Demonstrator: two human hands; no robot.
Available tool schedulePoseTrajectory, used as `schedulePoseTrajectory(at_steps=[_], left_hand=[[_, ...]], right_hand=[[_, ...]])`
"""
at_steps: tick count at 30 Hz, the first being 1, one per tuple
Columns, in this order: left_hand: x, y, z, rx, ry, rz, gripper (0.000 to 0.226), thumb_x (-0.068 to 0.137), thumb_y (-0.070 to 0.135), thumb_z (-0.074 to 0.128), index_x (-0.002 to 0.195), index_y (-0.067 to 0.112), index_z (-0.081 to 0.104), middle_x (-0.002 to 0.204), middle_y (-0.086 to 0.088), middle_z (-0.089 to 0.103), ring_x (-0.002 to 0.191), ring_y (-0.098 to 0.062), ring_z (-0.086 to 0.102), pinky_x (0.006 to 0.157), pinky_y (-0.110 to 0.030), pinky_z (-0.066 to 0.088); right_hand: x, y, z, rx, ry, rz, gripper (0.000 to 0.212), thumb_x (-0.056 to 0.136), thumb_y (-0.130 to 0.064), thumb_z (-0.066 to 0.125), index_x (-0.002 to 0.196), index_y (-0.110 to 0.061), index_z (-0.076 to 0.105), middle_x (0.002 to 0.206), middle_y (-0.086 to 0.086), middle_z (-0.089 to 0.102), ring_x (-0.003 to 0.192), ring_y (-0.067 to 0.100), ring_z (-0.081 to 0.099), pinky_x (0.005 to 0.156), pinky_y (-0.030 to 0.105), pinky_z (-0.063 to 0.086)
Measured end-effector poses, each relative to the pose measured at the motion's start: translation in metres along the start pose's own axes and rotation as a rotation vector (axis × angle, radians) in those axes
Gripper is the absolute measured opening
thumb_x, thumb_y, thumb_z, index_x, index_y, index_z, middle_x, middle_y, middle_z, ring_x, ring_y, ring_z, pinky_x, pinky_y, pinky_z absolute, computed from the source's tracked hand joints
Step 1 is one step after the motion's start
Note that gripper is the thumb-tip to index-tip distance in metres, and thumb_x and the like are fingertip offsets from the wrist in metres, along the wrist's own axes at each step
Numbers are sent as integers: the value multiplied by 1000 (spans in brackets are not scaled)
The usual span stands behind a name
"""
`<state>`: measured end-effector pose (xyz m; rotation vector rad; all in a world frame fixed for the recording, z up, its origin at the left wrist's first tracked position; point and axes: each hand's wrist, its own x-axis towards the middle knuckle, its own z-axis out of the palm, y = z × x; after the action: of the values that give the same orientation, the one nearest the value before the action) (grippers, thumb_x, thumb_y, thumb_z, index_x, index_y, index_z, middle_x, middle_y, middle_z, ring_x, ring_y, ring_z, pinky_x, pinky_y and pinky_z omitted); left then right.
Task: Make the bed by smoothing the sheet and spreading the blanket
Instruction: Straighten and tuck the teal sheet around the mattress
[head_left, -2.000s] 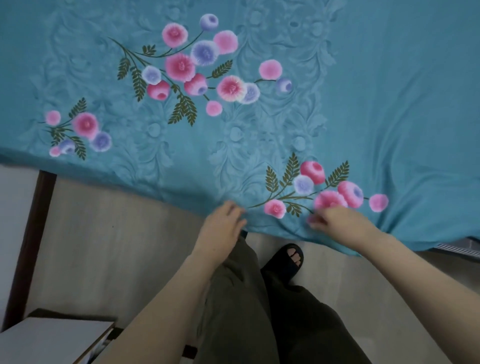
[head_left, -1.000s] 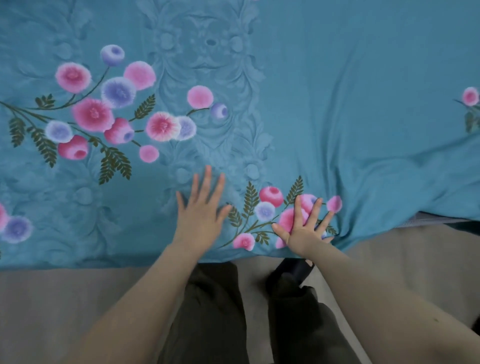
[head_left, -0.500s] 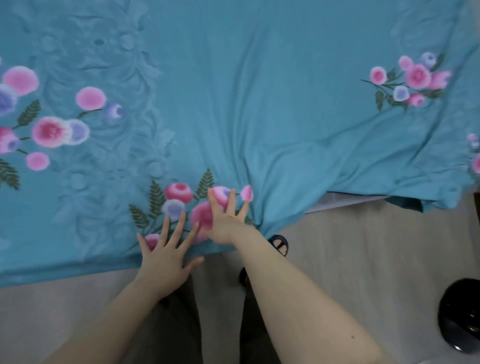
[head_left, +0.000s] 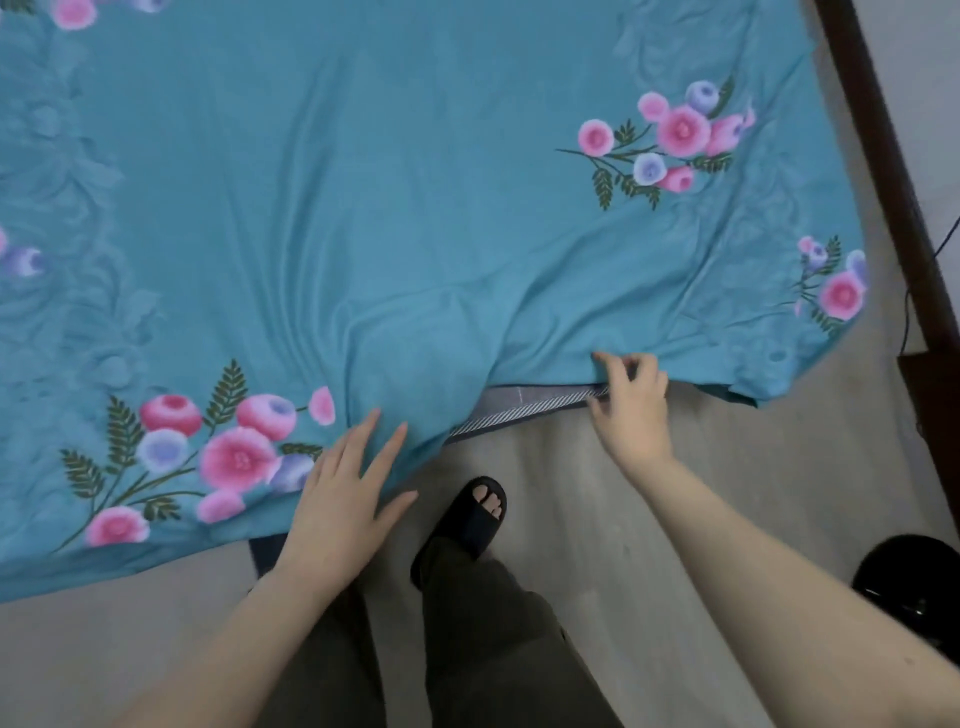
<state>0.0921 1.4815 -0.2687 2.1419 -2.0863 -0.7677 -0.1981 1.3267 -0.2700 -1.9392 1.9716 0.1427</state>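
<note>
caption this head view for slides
Left hand flat on teal floral bedsheet; right hand pinches its edge over striped mattress.

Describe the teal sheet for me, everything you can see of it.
The sheet is soft teal cloth with a faint embossed-looking pattern and printed sprays of pink and lilac flowers. It lies spread over the mattress, creased toward its near edge, which rides up and bares the mattress's striped side. The left hand rests flat on it; the right hand pinches its hem.
</note>
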Motion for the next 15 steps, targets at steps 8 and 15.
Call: schedulePoseTrajectory(at_steps=[8,15], left_hand=[[66,39,-4,164,-108,-302,31,83,24,64,109,9,60,111,-11,57,102,-33,54,77,-44,44],[65,28,-21,-494,196,-505,33,93,22,57,61,21,46,57,4,46,59,-17,48,71,-41,37]], right_hand=[[55,36,-13,-269,-133,-274,38,67,-42,78,95,-27,57,115,0,48,113,25,37,92,40,17],[55,61,-72,-65,52,-384,18,78,-8,68,93,-13,60,84,9,60,80,34,61,69,41,44]])
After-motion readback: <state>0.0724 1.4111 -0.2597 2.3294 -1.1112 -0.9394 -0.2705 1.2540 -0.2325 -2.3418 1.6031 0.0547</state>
